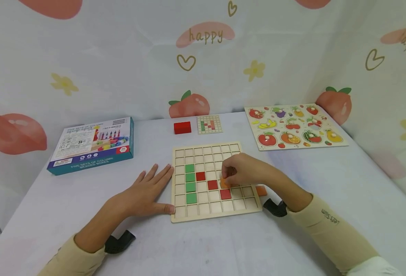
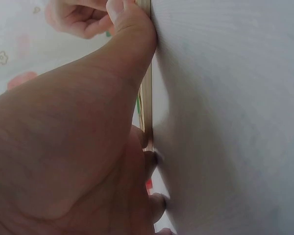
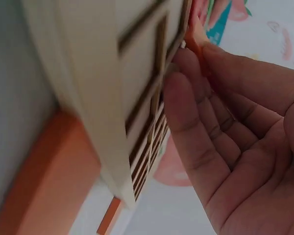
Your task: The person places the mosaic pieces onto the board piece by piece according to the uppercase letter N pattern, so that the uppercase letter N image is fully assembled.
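Observation:
A square wooden grid board lies on the white table. Several green tiles stand in one column of its cells, and three red tiles run diagonally down to the right. My right hand pinches an orange tile between thumb and fingers, low over the cell right of the middle red tile. In the right wrist view that orange tile shows at the fingertips. With fingers spread, my left hand rests on the table, fingertips and thumb against the board's left edge.
More orange tiles lie by the board's right edge, partly under the right forearm. Behind the board are a red block and a small pattern card. A boxed bead set sits back left, a fruit puzzle back right.

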Tool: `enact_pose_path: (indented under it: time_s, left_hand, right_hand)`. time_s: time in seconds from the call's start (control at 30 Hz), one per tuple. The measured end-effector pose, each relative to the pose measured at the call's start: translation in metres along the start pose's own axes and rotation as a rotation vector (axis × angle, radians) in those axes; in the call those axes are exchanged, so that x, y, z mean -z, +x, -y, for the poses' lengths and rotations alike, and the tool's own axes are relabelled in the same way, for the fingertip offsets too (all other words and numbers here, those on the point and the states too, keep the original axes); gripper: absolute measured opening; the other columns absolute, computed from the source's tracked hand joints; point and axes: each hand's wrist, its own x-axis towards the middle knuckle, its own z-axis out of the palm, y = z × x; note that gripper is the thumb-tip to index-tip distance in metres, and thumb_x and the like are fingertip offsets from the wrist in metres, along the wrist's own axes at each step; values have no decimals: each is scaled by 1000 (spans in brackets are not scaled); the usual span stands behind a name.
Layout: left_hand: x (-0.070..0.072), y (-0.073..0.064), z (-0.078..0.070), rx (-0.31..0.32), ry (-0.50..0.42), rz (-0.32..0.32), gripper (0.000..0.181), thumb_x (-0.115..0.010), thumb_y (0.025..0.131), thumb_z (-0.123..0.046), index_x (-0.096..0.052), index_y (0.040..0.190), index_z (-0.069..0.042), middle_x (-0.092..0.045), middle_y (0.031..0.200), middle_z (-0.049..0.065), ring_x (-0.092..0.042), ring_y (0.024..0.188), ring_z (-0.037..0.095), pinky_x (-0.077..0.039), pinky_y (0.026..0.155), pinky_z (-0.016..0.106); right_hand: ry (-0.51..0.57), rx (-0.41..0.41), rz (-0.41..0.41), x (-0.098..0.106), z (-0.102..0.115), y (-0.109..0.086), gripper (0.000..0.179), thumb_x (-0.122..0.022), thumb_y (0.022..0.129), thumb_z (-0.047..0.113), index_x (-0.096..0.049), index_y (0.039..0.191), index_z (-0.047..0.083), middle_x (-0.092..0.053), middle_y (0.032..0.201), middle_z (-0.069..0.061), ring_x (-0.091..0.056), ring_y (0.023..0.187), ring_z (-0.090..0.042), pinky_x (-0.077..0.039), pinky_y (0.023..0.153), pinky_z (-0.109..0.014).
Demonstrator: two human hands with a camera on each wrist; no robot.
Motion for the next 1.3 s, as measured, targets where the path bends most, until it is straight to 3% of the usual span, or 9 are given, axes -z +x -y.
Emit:
enact_pose_path:
  time_s: [0.4,0.57,0.77,0.97,1.3]
  left_hand:
    - [0,0,0,-6,7,-6,119,-60,77,-80,-12,162,-13,-9,168,8,1,150,44,-4,114,67]
    - [-1,0,1,-11,10,-11,119,-59,76,-81,-12,162,-13,-9,168,8,1,150,44,-4,114,68]
    - [1,0,0,-9,12,-11,120,-59,76,-81,-12,162,-13,-8,168,8,1,150,44,-4,114,68]
    - [0,0,0,-4,10,-7,120,-60,76,-80,-12,162,-12,-9,168,8,1,150,44,-4,114,68]
    - [-1,1,-1,3,-3,-5,119,-61,76,-79,-12,162,-13,-9,168,8,2,150,44,-3,114,67]
  right_hand:
    - [-87,3,-19,-7,6,0,9,-75,90,7,-70,85,13,-61,77,9,-55,74,-11,-50,69,-28]
    - [-150,48,-19,-10,9,-5,10,-77,89,9,-80,97,14,-62,83,11,-53,76,-9,-50,70,-26]
    - [-138,103,-34,-9,9,-18,13,-77,89,8,-81,97,16,-64,86,14,-55,78,-7,-51,73,-25]
    - [-129,107,-53,-6,2,-28,12,-73,90,4,-79,97,13,-62,82,12,-54,75,-8,-51,69,-26]
    - [-151,-60,-43,6,-13,-48,10,-75,89,6,-73,93,15,-59,79,8,-54,76,-12,-50,67,-28]
